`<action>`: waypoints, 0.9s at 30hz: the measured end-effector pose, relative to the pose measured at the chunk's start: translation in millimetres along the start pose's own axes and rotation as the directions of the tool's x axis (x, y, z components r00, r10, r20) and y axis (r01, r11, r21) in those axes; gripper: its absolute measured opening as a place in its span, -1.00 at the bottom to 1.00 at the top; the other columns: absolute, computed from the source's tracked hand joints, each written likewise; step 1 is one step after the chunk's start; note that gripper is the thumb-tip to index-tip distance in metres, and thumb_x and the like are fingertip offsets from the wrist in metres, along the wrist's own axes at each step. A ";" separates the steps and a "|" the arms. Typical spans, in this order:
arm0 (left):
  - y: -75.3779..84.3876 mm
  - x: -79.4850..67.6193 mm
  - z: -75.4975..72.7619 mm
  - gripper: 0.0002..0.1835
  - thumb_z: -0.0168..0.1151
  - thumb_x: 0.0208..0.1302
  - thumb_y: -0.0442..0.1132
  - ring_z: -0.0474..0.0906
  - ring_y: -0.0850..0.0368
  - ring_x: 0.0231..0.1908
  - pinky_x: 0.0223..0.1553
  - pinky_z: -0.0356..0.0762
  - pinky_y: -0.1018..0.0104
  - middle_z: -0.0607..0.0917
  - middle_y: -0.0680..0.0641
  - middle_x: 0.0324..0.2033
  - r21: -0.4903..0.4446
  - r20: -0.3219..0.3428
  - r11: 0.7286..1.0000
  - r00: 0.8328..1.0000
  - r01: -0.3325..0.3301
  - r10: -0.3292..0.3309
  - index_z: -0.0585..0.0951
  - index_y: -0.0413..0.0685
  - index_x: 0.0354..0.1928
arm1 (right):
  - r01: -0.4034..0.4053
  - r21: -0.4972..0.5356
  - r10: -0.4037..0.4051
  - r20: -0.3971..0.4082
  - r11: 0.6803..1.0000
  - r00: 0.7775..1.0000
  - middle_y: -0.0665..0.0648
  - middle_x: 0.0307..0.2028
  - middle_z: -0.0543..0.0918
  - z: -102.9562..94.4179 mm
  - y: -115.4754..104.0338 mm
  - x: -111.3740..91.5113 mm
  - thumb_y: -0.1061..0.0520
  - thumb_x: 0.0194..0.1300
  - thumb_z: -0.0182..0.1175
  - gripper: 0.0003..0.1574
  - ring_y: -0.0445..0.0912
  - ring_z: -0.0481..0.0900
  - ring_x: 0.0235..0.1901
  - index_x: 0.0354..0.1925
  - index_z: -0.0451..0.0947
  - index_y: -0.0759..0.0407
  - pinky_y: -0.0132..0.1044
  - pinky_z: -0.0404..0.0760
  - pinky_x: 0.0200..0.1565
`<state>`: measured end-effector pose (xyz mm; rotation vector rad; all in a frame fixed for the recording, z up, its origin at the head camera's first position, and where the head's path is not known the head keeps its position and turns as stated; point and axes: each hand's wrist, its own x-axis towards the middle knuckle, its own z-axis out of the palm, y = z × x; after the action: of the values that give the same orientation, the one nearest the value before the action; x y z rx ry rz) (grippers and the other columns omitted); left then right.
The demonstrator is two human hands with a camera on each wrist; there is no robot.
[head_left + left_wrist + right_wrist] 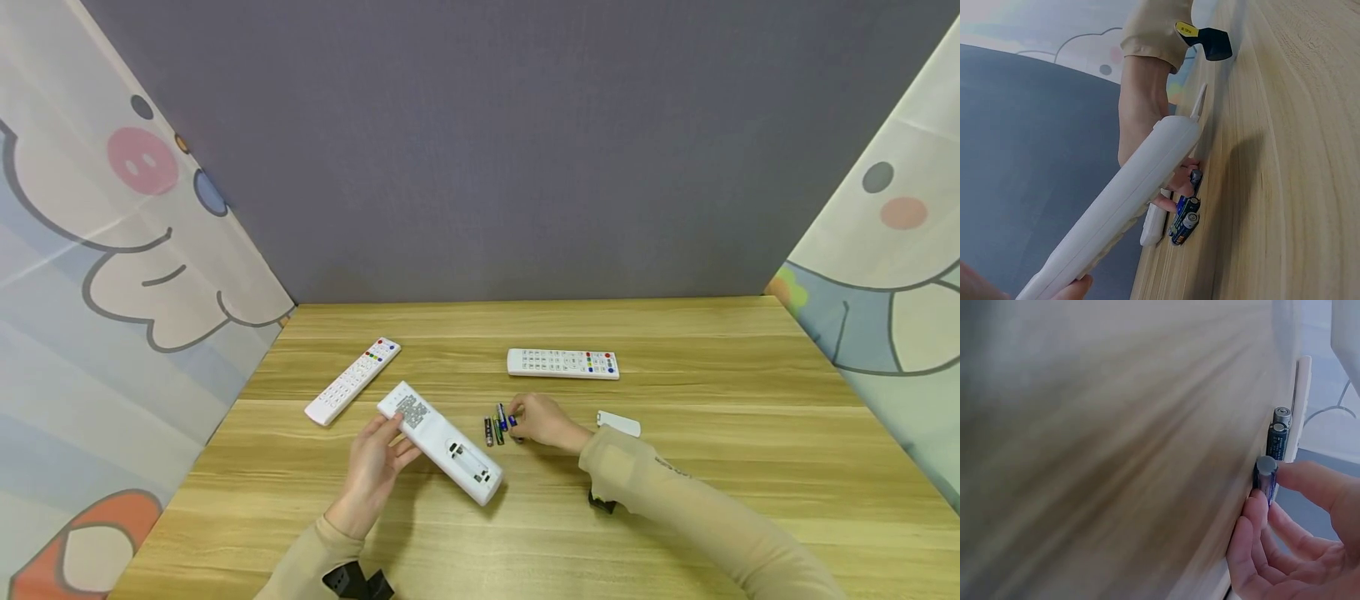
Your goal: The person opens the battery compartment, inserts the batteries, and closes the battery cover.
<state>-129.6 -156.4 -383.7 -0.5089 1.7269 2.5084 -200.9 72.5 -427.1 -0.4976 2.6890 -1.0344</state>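
My left hand [375, 467] grips a white remote control [442, 442] near its far end, held tilted above the table. Its back faces up, with a label and an uncovered battery compartment [470, 463] showing metal contacts. In the left wrist view the remote control [1116, 200] is seen edge-on. To its right, my right hand [543, 419] pinches a small blue battery [1265, 475] between thumb and fingers, close at the tabletop. Several more batteries [495, 430] lie side by side just left of those fingers.
Another white remote control [352, 382] lies buttons up at the left, and one more [563, 363] lies behind the batteries. A white battery cover [618, 423] sits beside the right sleeve. The wooden table [675, 325] ends at a dark grey panel [525, 167].
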 end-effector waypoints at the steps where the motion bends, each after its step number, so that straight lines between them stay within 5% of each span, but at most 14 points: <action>1: 0.0 0.1 0.0 -0.67 -0.16 0.33 -0.34 0.58 0.16 -0.42 -0.33 0.59 0.36 0.56 0.04 -0.37 -0.002 0.001 1.000 1.000 0.000 0.000 0.20 -0.38 0.07 | 0.004 -0.005 -0.004 0.000 1.000 1.000 0.05 -0.53 0.50 -0.1 0.3 -0.1 0.32 -0.13 0.32 -0.70 -0.20 0.34 -0.63 -0.32 0.53 0.32 -0.44 0.36 -0.60; 9: 0.2 0.5 0.9 -0.67 -0.17 0.33 -0.34 0.59 0.15 -0.41 -0.32 0.59 0.36 0.56 0.04 -0.37 -0.013 0.004 1.000 1.000 0.000 0.000 0.19 -0.38 0.07 | 0.000 -0.008 0.000 -0.004 1.000 1.000 0.07 -0.44 0.50 -1.1 1.0 -0.6 0.37 -0.17 0.29 -0.73 -0.15 0.37 -0.50 -0.37 0.50 0.28 -0.38 0.43 -0.47; 16: 0.6 0.1 1.8 -0.68 -0.16 0.33 -0.34 0.58 0.15 -0.42 -0.33 0.59 0.37 0.55 0.03 -0.37 -0.017 0.000 1.000 1.000 0.005 -0.005 0.20 -0.37 0.06 | -0.016 0.110 0.017 -0.009 0.994 1.000 0.03 -0.64 0.45 -1.5 5.3 -2.9 0.38 -0.11 0.24 -0.71 -0.19 0.35 -0.65 -0.30 0.49 0.31 -0.46 0.37 -0.65; 27: 0.8 0.3 2.6 -0.70 -0.17 0.33 -0.35 0.59 0.14 -0.40 -0.29 0.59 0.33 0.55 0.02 -0.36 -0.035 0.003 0.999 1.000 0.011 -0.011 0.20 -0.37 0.04 | -0.022 0.289 0.020 0.009 0.957 1.000 0.11 -0.56 0.51 -4.9 6.7 -7.1 0.41 0.00 0.15 -0.64 -0.10 0.44 -0.66 -0.14 0.46 0.33 -0.34 0.51 -0.66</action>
<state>-130.7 -154.3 -382.3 -0.5156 1.6776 2.5345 -197.5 82.9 -427.6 -0.4130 2.4710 -1.3869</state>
